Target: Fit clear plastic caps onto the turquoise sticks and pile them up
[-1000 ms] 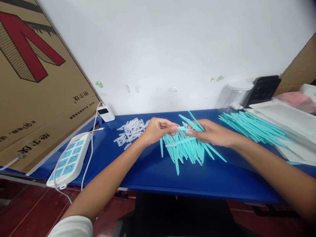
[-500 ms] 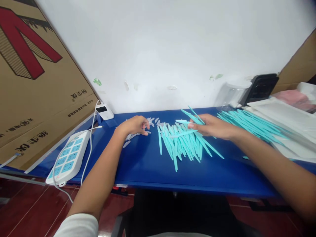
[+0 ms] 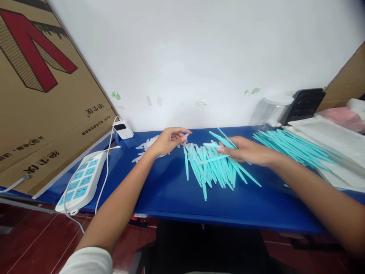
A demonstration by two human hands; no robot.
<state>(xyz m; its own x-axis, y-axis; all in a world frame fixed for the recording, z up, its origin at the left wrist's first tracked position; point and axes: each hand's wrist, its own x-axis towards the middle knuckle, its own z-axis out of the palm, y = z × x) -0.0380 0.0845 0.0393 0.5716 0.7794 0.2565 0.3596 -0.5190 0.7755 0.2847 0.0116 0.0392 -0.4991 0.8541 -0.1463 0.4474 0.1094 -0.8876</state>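
My left hand (image 3: pixel 170 140) is closed in a pinch on a small translucent cap (image 3: pixel 186 136), just above the far-left end of a pile of turquoise sticks. Behind and beneath that hand lie more loose translucent caps (image 3: pixel 146 144). My right hand (image 3: pixel 245 150) grips several slim turquoise sticks, which look like eyebrow razors (image 3: pixel 224 137); they fan out past the thumb and fingers. Under and left of it, the pile of turquoise razors (image 3: pixel 209 167) lies on the blue table (image 3: pixel 171 198), many with translucent caps on their far ends.
More turquoise razors (image 3: pixel 293 146) lie at the right by white plastic bags (image 3: pixel 342 133). A clear container (image 3: pixel 270 110) and a black stand (image 3: pixel 303 104) are behind them. At left are a power strip (image 3: pixel 82 182), white device (image 3: pixel 123 129), cables and a large cardboard box (image 3: pixel 57 114).
My left hand has moved right, from over the loose caps to the razor pile's edge, with a cap now between its fingers. My right hand keeps its razors, nearly still.
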